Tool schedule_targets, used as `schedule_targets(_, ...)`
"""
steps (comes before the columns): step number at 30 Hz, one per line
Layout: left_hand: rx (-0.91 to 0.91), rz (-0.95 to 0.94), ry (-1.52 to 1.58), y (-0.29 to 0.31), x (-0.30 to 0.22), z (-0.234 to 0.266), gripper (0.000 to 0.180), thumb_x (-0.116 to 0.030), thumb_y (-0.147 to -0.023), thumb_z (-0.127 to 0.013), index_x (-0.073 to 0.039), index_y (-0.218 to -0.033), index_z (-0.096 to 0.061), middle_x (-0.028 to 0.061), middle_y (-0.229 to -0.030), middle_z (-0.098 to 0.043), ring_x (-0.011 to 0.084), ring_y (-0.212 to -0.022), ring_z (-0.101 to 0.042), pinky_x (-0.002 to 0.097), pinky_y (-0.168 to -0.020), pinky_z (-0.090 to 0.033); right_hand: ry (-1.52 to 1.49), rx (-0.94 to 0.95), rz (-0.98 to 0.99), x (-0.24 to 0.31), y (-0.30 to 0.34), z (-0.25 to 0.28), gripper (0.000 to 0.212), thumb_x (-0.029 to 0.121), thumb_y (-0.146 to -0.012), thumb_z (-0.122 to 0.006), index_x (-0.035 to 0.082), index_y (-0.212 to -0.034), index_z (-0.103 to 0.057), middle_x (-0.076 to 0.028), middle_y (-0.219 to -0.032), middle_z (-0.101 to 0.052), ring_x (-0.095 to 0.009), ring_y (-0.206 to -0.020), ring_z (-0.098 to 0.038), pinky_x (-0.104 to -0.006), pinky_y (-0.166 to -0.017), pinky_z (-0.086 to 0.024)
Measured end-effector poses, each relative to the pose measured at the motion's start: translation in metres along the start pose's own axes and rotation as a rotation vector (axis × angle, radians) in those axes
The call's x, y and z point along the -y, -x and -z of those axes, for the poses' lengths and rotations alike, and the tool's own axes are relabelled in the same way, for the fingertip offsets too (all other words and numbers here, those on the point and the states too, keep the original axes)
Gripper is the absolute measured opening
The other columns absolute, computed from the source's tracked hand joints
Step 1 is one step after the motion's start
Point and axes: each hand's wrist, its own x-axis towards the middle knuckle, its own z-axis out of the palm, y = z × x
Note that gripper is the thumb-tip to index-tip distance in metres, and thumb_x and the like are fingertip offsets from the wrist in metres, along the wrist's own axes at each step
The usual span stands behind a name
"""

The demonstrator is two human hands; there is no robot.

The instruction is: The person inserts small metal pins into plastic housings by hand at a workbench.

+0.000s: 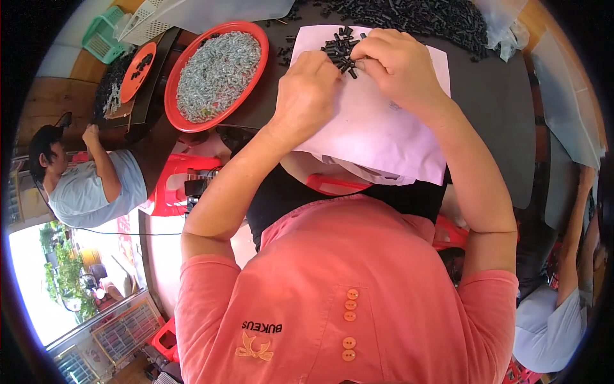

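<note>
A pale pink sheet lies over the dark table's front edge and hangs toward my lap. On its far part sits a small heap of short black tubular pieces. My left hand rests at the heap's left near side with its fingers curled; whatever they grip is hidden. At the heap's right side, my right hand has thumb and forefinger pinched together among the black pieces. What sits in that pinch is too small to make out.
A red basin full of small clear pieces stands to the left. A large pile of black pieces spreads along the far side, beside a clear plastic bag. One person sits at the left; another person's sleeve shows at the right.
</note>
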Motion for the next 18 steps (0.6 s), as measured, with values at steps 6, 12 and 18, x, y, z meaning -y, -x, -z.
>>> schedule_targets(6,-0.055,0.145,0.166,0.001,0.003,0.01,0.01,-0.001,-0.076,-0.065,-0.005,-0.084,-0.062,0.011,-0.088,-0.057,0.0329,-0.083,-0.06,0.043,-0.066,-0.05,-0.2,0.001,-0.114,0.008,-0.004,0.006,0.005,0.005,-0.078,-0.062,0.008,-0.08,-0.065,-0.004,-0.079,-0.066,-0.026,-0.079,-0.064,-0.039,-0.069,-0.05)
schedule_targets(12,0.011,0.067,0.126,0.011,-0.005,0.013,0.011,-0.003,-0.075,-0.067,-0.006,-0.086,-0.063,0.0082,-0.089,-0.057,0.0303,-0.084,-0.059,0.0422,-0.065,-0.05,-0.108,-0.044,-0.016,0.005,-0.003,0.005,0.006,0.005,-0.078,-0.062,0.009,-0.082,-0.065,-0.004,-0.08,-0.067,-0.026,-0.076,-0.065,-0.0386,-0.068,-0.05)
schedule_targets(18,0.056,0.058,0.054,0.015,-0.01,0.013,0.01,-0.005,-0.077,-0.07,-0.005,-0.085,-0.064,0.0093,-0.087,-0.057,0.0297,-0.084,-0.059,0.0407,-0.068,-0.05,-0.093,-0.016,-0.012,0.007,-0.004,0.005,0.006,0.004,-0.078,-0.061,0.009,-0.081,-0.064,-0.004,-0.079,-0.066,-0.025,-0.075,-0.065,-0.0386,-0.067,-0.051)
